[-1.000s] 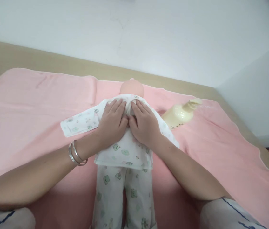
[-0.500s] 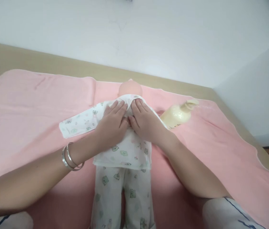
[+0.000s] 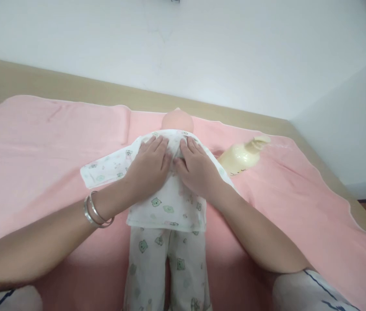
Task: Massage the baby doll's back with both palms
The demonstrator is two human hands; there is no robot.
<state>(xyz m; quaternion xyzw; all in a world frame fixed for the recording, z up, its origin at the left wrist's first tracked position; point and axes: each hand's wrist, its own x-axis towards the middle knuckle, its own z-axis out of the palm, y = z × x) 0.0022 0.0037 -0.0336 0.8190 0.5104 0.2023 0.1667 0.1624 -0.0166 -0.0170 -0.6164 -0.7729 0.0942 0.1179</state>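
Observation:
A baby doll lies at the centre, its bare head [image 3: 177, 120] at the far end. It is dressed in a white printed top [image 3: 166, 211] and matching trousers [image 3: 148, 263]. My left hand [image 3: 150, 166] rests flat on the upper part of the top, fingers stretched out. Beside it my right hand [image 3: 198, 168] also lies flat on the cloth, with its thumb apart from the fingers. The thumbs are close to each other. One sleeve [image 3: 106, 168] stretches out to the left; the right one is mostly behind my right forearm.
Under the doll is a pink blanket [image 3: 56, 147] on a light wooden table [image 3: 105, 86]. A cream pump bottle [image 3: 241, 157] lies tilted to the right of the doll. The white wall [image 3: 202, 52] rises behind the table.
My hands have shifted slightly apart, the left to the left and the right to the right, still pressed on the top. The bottle and the doll's head stay in place.

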